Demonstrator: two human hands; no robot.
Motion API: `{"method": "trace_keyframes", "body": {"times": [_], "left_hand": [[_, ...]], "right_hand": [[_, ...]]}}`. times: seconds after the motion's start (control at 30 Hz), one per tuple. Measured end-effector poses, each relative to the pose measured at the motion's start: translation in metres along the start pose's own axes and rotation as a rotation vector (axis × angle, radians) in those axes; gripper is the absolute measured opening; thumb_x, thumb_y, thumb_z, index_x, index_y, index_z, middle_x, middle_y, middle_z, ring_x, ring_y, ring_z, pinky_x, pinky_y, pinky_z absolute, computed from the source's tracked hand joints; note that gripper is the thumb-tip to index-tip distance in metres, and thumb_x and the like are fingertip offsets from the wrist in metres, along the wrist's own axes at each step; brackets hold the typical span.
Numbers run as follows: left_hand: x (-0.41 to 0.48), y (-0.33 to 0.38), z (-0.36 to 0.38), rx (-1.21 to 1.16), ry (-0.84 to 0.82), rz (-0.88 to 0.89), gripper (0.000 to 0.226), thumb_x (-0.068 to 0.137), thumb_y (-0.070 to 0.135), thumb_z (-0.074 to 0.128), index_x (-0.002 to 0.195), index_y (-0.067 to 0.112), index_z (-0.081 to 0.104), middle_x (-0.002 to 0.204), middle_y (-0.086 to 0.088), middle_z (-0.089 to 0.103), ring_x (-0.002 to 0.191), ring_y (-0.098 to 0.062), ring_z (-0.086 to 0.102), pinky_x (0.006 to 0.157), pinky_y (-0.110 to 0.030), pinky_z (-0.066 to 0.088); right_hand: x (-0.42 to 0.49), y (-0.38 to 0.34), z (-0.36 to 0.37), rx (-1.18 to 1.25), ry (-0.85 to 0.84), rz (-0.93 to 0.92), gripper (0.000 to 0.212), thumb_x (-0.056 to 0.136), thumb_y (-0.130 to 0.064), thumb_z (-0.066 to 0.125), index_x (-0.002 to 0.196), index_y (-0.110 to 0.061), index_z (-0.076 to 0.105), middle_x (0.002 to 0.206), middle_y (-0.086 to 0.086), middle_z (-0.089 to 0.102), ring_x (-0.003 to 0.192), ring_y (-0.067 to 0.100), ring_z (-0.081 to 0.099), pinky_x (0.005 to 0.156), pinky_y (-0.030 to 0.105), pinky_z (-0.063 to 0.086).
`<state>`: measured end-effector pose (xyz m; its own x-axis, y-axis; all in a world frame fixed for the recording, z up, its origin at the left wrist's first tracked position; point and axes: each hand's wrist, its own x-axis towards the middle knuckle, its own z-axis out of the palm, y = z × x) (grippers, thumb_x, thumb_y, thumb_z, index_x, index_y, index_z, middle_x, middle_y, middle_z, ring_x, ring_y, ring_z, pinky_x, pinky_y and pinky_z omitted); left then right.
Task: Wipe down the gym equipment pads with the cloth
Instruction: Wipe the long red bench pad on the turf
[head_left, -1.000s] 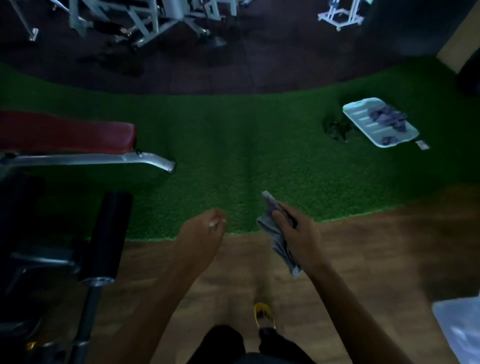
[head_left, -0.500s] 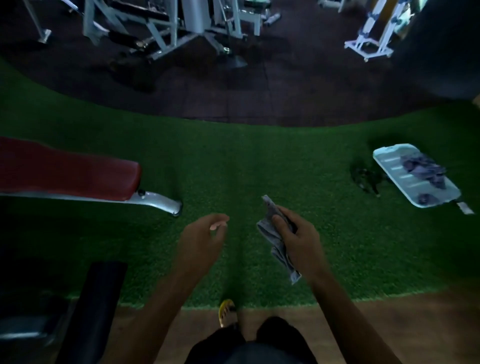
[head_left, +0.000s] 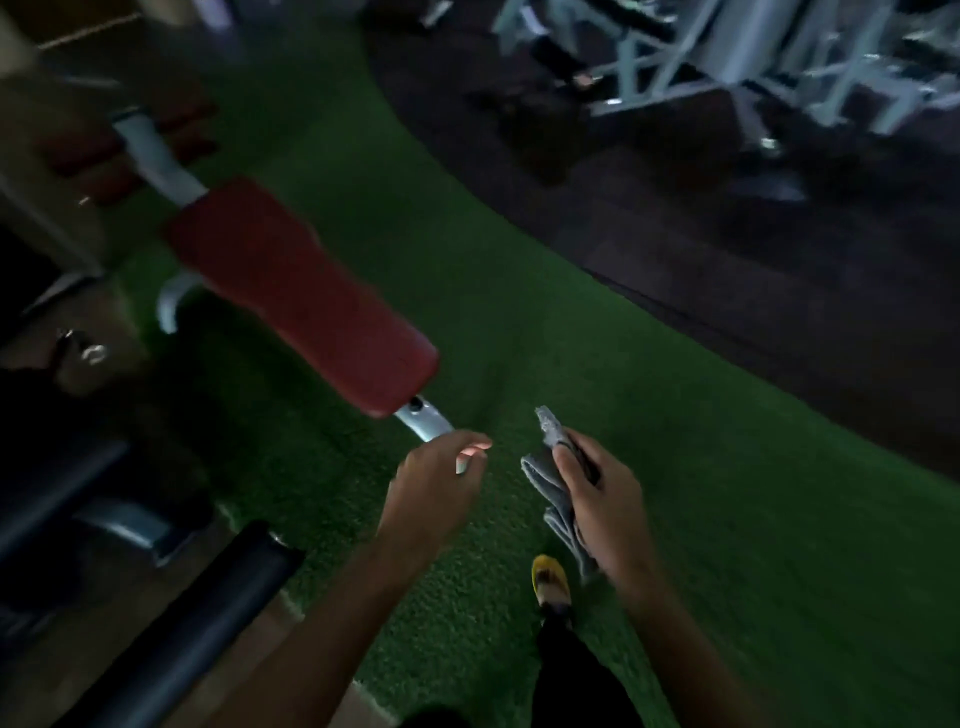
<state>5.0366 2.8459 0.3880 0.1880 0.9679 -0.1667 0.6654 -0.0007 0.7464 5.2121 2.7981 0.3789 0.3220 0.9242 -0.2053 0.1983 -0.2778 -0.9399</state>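
Black roller pad (head_left: 192, 618): lay below and left of the red pad (head_left: 301, 296), apart from it, with neither hand on it.

Red pad: ran slantwise over the green turf (head_left: 701, 493), near end toward the person. No cloth was on it. The view was blurred, so its surface condition could not be assessed. A steel frame tip (head_left: 423, 422) stuck out just under the near end.

Left hand (head_left: 436, 483): sat just below and right of the red pad's near end, beside the frame tip. Contact with the tip could not be confirmed. Its fingers were loosely curled and held nothing visible.

Cloth (head_left: 553, 486): grey and bunched, held in the air to the right of the red pad's near end and apart from it. 1 corner stood up above the thumb and a tail hung below the palm.

Right hand (head_left: 605, 506): fingers and thumb were closed around the cloth.

Assessment: the step in hand appeared to be bringing the cloth to the red pad; wiping had not begun.

Recommendations:
- Fold the bunched cloth flat under the palm so that a broad face meets the vinyl.
- Gather in the hanging tail to keep it off the turf.
- Start at the near end and work toward the far end in overlapping passes, including the side edges.
- Steady the left hand on the frame tip.
- Treat the black roller pad as a 2nd surface.
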Motion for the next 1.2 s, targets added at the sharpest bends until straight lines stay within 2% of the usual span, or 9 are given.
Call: {"method": "trace_keyframes", "body": {"times": [0.07, 0.2, 0.4, 0.47, 0.6, 0.77, 0.97, 1.07, 1.2], "left_hand": [[0.033, -0.009, -0.001, -0.017, 0.076, -0.117, 0.022, 0.093, 0.023, 0.060, 0.112, 0.029, 0.071, 0.114, 0.006, 0.072, 0.102, -0.015, 0.067, 0.091, -0.038, 0.053], [0.097, -0.050, 0.006, -0.040, 0.224, -0.299, 0.024, 0.094, 0.018, 0.060, 0.112, 0.026, 0.072, 0.113, 0.004, 0.072, 0.102, -0.017, 0.068, 0.088, -0.038, 0.054], [0.196, -0.152, 0.041, -0.065, 0.297, -0.484, 0.026, 0.096, 0.016, 0.055, 0.115, 0.025, 0.071, 0.113, 0.002, 0.072, 0.098, -0.017, 0.067, 0.081, -0.030, 0.050], [0.225, -0.193, 0.059, -0.074, 0.316, -0.534, 0.027, 0.095, 0.014, 0.055, 0.113, 0.026, 0.071, 0.113, 0.003, 0.072, 0.097, -0.018, 0.068, 0.079, -0.029, 0.048], [0.284, -0.284, 0.096, -0.078, 0.356, -0.588, 0.027, 0.094, 0.014, 0.055, 0.113, 0.026, 0.071, 0.118, 0.006, 0.069, 0.100, -0.017, 0.065, 0.082, -0.027, 0.045], [0.348, -0.372, 0.131, -0.044, 0.439, -0.564, 0.028, 0.094, 0.010, 0.058, 0.117, 0.023, 0.069, 0.121, 0.008, 0.064, 0.106, -0.001, 0.045, 0.090, -0.027, 0.041], [0.418, -0.432, 0.140, 0.088, 0.565, -0.532, 0.035, 0.096, 0.017, 0.056, 0.130, 0.018, 0.060, 0.139, 0.001, 0.051, 0.128, -0.014, 0.041, 0.106, -0.041, 0.038], [0.447, -0.452, 0.138, 0.145, 0.604, -0.539, 0.039, 0.096, 0.019, 0.054, 0.135, 0.019, 0.055, 0.146, -0.001, 0.044, 0.136, -0.023, 0.038, 0.111, -0.050, 0.035], [0.465, -0.473, 0.146, 0.204, 0.613, -0.562, 0.048, 0.100, 0.027, 0.047, 0.147, 0.020, 0.044, 0.159, -0.001, 0.030, 0.149, -0.024, 0.021, 0.120, -0.052, 0.020]], "right_hand": [[0.054, -0.004, 0.019, -0.022, -0.131, 0.004, 0.023, 0.100, -0.015, 0.058, 0.122, -0.013, 0.066, 0.092, -0.011, 0.067, 0.067, -0.019, 0.062, 0.053, 0.002, 0.043], [0.152, 0.006, 0.079, -0.108, -0.345, -0.016, 0.024, 0.101, -0.015, 0.056, 0.122, -0.012, 0.066, 0.093, -0.011, 0.069, 0.069, -0.013, 0.065, 0.055, 0.004, 0.045], [0.268, 0.084, 0.182, -0.251, -0.522, -0.052, 0.027, 0.100, -0.020, 0.057, 0.125, -0.023, 0.066, 0.102, -0.015, 0.070, 0.090, -0.008, 0.067, 0.080, 0.021, 0.058], [0.301, 0.119, 0.213, -0.300, -0.542, -0.053, 0.030, 0.100, -0.022, 0.057, 0.130, -0.021, 0.064, 0.105, -0.015, 0.070, 0.089, -0.012, 0.065, 0.082, 0.016, 0.056], [0.373, 0.196, 0.275, -0.309, -0.555, -0.094, 0.031, 0.102, -0.025, 0.055, 0.132, -0.028, 0.061, 0.119, -0.011, 0.069, 0.099, 0.009, 0.070, 0.085, 0.043, 0.060], [0.457, 0.269, 0.337, -0.409, -0.520, -0.270, 0.041, 0.104, -0.027, 0.050, 0.143, -0.018, 0.051, 0.149, 0.000, 0.051, 0.139, 0.015, 0.047, 0.114, 0.045, 0.041], [0.534, 0.308, 0.377, -0.533, -0.500, -0.475, 0.041, 0.106, -0.025, 0.048, 0.145, -0.015, 0.049, 0.158, 0.004, 0.039, 0.150, 0.021, 0.027, 0.124, 0.042, 0.022], [0.560, 0.330, 0.383, -0.599, -0.566, -0.588, 0.041, 0.106, -0.023, 0.046, 0.147, -0.016, 0.047, 0.161, 0.005, 0.032, 0.153, 0.026, 0.019, 0.122, 0.053, 0.020], [0.572, 0.340, 0.386, -0.907, -0.549, -0.772, 0.049, 0.107, -0.034, 0.037, 0.154, -0.018, 0.035, 0.165, 0.000, 0.014, 0.155, 0.028, 0.008, 0.124, 0.053, 0.000]]}}
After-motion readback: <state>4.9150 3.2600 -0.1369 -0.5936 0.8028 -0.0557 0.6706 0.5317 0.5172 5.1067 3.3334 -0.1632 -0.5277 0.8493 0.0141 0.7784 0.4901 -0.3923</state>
